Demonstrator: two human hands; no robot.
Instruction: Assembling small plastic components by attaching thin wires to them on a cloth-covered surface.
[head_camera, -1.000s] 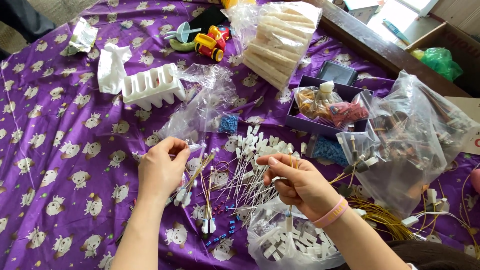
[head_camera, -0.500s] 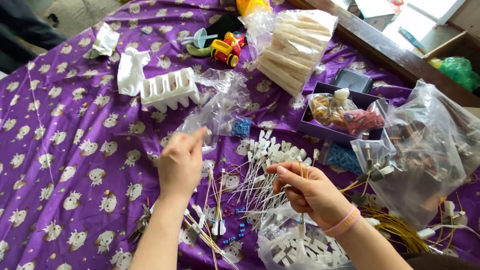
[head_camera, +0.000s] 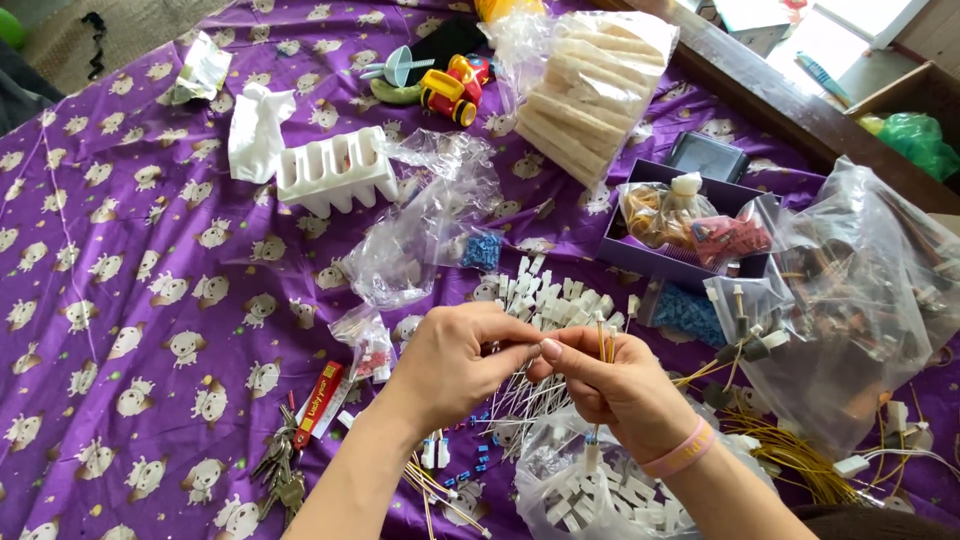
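Two hands meet mid-frame over the tabletop (head_camera: 120, 300), w/ its purple animal-print cloth; left hand (head_camera: 455, 362) is curled, thumb and forefinger pinched on a thin white lead (head_camera: 520, 350); right hand (head_camera: 615, 385) is closed round a small bunch of yellow-tipped wires (head_camera: 603, 338) standing up out of the fist, its thumb meeting the left fingertips on that same lead; pink wristband (head_camera: 680, 452) on the right wrist. Directly under & behind the hands: a fan of white-plug wire leads (head_camera: 545, 300) spread on the cloth; just below the right hand, an open clear bag of white connectors (head_camera: 600, 495). Left of the left forearm: bunch of keys (head_camera: 280, 470) w/ a red tag (head_camera: 318, 405), near a tiny bag of red bits (head_camera: 368, 345). Right side: big clear bag of mixed parts (head_camera: 860, 300), yellow wire bundle (head_camera: 790, 450) beside it; purple box (head_camera: 680, 235) holding bagged pieces just behind. Further back: white moulded rack (head_camera: 335, 172), crumpled empty plastic bag (head_camera: 430, 215), small bag of blue connectors (head_camera: 482, 248), bag of pale sticks (head_camera: 590, 90), red-yellow toy car (head_camera: 455, 88); all well apart from the hands.
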